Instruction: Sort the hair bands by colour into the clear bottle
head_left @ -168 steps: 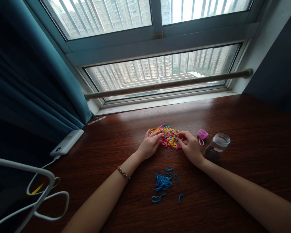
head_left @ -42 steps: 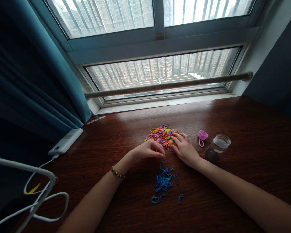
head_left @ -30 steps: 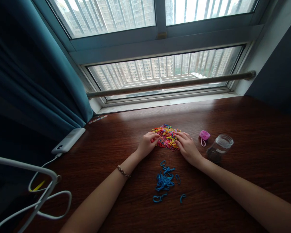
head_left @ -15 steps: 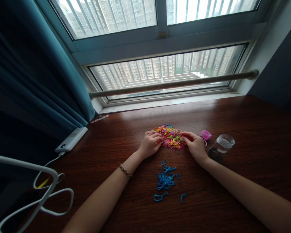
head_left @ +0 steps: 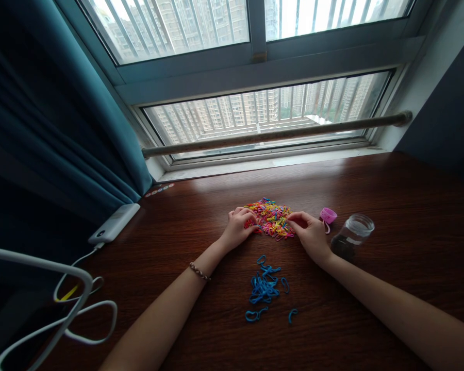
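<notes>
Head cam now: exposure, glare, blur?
Head view: window bright, its upper right near white, while the curtain falls into darkness lower down. Head view: pale sheen on the table near the window. Head view: left hand and right hand show no obvious motion blur.

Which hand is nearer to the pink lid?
Right: the right hand is just left of the pink lid; the left hand is farther left, at the pile of multicoloured loops.
</notes>
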The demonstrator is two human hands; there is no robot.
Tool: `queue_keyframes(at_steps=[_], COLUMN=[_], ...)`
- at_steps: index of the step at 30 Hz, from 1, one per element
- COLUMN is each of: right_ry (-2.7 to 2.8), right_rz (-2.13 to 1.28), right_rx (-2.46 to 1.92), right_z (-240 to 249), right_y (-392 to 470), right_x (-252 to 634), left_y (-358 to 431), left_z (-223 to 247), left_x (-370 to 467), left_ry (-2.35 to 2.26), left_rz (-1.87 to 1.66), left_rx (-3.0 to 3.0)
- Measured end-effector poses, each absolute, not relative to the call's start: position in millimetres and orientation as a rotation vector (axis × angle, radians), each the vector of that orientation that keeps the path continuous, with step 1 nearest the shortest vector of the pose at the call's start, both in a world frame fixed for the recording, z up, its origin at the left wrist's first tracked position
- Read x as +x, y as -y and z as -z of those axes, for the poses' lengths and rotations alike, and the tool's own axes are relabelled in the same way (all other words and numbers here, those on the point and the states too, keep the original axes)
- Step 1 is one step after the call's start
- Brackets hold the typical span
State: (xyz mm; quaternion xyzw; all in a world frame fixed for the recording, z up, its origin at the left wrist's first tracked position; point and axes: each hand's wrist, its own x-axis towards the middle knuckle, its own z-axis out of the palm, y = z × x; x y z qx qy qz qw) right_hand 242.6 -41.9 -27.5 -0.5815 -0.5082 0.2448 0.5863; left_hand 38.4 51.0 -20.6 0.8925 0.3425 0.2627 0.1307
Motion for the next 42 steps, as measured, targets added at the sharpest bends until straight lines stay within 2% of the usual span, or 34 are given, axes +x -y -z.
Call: queue_keyframes(at_steps=[5,10,13,16,20,23,27,30,37,42], right_ry=[1.412,1.960,2.082,1.944,1.812,1.850,1.865,1.913,1.871,1.896], right_rz=[-0.714,-0.822,-0.708,-0.434,-0.149,-0.087,-0.057,-0.074,-0.136,-0.142], right_rx=[-1.149,-0.919,-0.882,-1.108,-1.395,-1.525,-1.634,-1.616,-1.531,-1.546], right_z=[18.7,12.3,13.1,16.9,25.8,34.6,45.1,49.5,50.2,51.2], right_y=[51.8,63.3,63.9,54.6,33.1,21.8,17.6,16.6,15.5,17.9], right_x=[229.2,219.5,219.9,224.7,233.0,235.1,234.0,234.6,240.4,241.2], left_y=[-56.2,-63.5,-63.9,-57.8,-38.5,-21.2,-6.6,-9.1,-49.7,-63.3], left_z=[21.1,22.1,20.1,15.1,6.1,1.0,-3.2,-3.9,14.0,28.8], left_x=[35.0,31.4,30.8,32.1,39.4,46.8,50.8,48.3,36.8,33.3], left_ry=[-0.996,-1.102,-1.078,-0.974,-0.554,-0.322,-0.231,-0.323,-0.952,-1.058], left_rz=[-0.972,-1.153,-1.162,-1.165,-1.045,-0.854,-0.594,-0.542,-1.026,-0.901], left_rx=[2.365,2.049,1.921,1.995,2.316,2.476,2.570,2.572,2.458,2.520])
